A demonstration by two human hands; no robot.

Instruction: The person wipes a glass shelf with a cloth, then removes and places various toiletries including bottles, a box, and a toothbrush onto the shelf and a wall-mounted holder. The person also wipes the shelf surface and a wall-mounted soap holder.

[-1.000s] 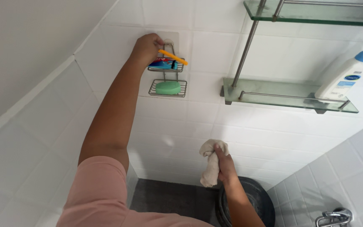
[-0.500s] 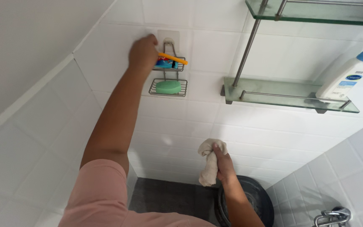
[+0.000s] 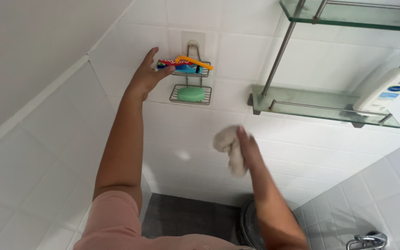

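The left hand [image 3: 145, 74] is open wide, with its fingers at the left end of the tube [image 3: 179, 65] on the wire rack [image 3: 190, 81]. The tube lies sideways, long way left to right, under an orange stick [image 3: 194, 62]. The right hand [image 3: 246, 147] is lower, holding a cloth [image 3: 229, 147]. It looks blurry. The soap [image 3: 190, 94] sits below.

- Two-tier wire wall rack [image 3: 190, 82], hung on white tile.
- Red-and-blue toothpaste tube [image 3: 178, 65], flat across top tier, left end at thumb of left hand [image 3: 145, 76].
- Crumpled off-white cloth [image 3: 230, 149], blurred, gripped in right hand [image 3: 248, 150] near the tile.
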